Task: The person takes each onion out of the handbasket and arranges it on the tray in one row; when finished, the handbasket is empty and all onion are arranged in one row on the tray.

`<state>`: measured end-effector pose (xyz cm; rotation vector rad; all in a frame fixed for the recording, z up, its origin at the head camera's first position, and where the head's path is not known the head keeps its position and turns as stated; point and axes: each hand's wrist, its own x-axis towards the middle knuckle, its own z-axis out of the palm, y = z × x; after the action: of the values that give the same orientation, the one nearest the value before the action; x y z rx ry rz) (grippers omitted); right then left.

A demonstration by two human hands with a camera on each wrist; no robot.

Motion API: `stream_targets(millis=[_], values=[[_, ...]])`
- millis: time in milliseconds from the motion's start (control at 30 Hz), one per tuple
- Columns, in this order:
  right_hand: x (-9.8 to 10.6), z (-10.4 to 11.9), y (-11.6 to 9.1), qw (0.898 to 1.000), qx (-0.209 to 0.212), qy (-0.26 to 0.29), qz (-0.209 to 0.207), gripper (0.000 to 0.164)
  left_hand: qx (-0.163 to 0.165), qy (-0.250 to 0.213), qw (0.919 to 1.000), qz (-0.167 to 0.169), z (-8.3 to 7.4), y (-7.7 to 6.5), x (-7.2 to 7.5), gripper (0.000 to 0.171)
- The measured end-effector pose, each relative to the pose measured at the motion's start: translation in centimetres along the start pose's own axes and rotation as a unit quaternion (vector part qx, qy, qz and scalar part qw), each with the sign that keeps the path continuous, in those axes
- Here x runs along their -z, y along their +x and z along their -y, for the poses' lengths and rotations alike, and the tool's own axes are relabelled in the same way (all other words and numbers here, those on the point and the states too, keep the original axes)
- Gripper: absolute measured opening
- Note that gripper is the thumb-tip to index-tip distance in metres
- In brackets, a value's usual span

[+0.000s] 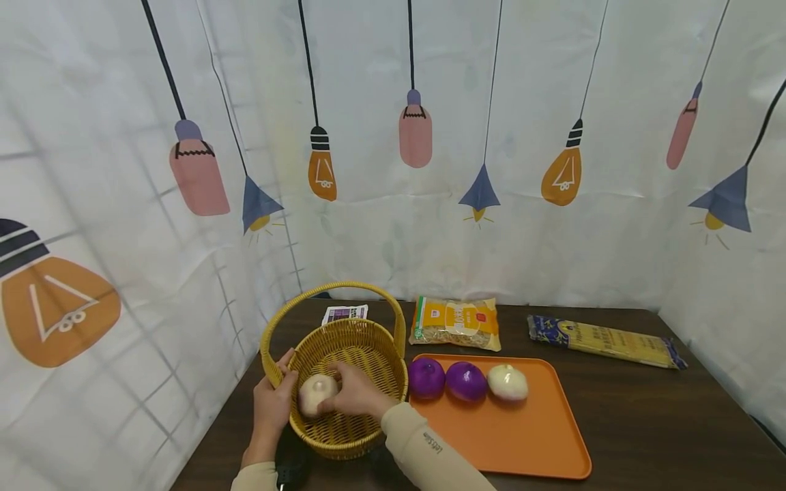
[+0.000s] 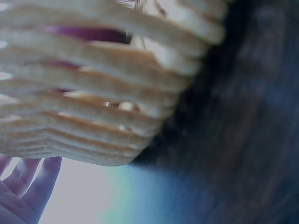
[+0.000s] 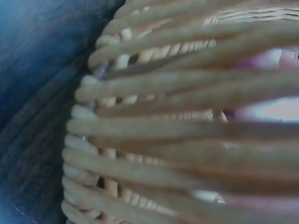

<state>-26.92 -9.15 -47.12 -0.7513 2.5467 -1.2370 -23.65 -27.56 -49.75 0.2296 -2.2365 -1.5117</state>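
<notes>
A yellow woven basket (image 1: 344, 447) with a tall arched handle stands at the left of the table. My left hand (image 1: 270, 402) grips its left rim near the foot of the handle; in the left wrist view that hand's fingers (image 2: 44, 184) lie against the weave. Inside the basket is a pale onion (image 1: 318, 393) with a purplish tint on its side. My right hand (image 1: 355, 390) reaches over the right rim and holds this onion, thumb and fingers at its right side. Through the basket's wall (image 3: 187, 135), the right wrist view shows only bits of purple and white.
Right of the basket lies an orange tray (image 1: 510, 443) with two purple onions (image 1: 467, 381) and a white onion (image 1: 507, 382) along its back. Behind are a bag of grains (image 1: 456, 324), a long yellow packet (image 1: 608, 342) and a small white-and-purple packet (image 1: 345, 313). A printed curtain (image 1: 381, 239) borders the table.
</notes>
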Motion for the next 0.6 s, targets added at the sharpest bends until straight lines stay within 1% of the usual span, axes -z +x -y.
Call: stream_targets(millis=[200,333,433,533,600], values=[[-0.07,0.08,-0.06,0.998,0.026,-0.04,0.032,0.076,0.0,-0.006,1.0,-0.001,0.1,0.02,-0.02,0.036],[-0.12,0.29,-0.23,0.997,0.048,-0.044,0.044,0.08,-0.002,-0.005,0.9999,-0.01,0.11,0.05,-0.05,0.035],[-0.12,0.34,-0.33,0.996,0.057,-0.051,0.053,0.079,-0.005,-0.001,0.9999,-0.014,0.1,0.06,-0.07,0.038],[-0.15,0.23,-0.37,0.995,0.057,-0.054,0.057,0.077,-0.009,0.004,0.9999,-0.014,0.12,0.04,-0.12,0.039],[-0.14,0.1,-0.4,0.996,0.048,-0.056,0.043,0.077,-0.009,0.007,0.9998,-0.016,0.14,0.02,-0.2,0.038]])
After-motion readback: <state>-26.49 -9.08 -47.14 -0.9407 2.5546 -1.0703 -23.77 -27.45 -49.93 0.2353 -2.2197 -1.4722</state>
